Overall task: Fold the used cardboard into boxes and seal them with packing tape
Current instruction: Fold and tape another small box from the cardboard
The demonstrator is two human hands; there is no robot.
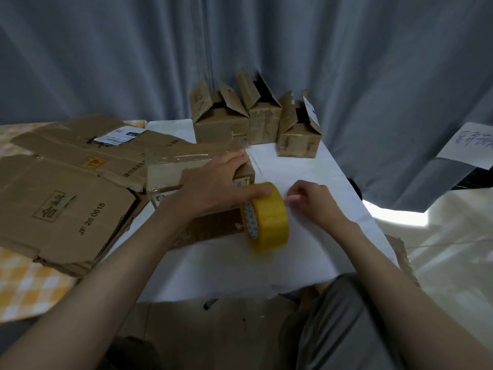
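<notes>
Grey curtains (pixel 106 49) hang behind a white-covered table (pixel 306 166).

Grey curtain (pixel 346 62) across far wall. White sheet (pixel 266 260) covers table centre. Yellow-white checked cloth (pixel 29 287) near left. White handwritten paper note (pixel 469 141) far right, writing unreadable.
</notes>
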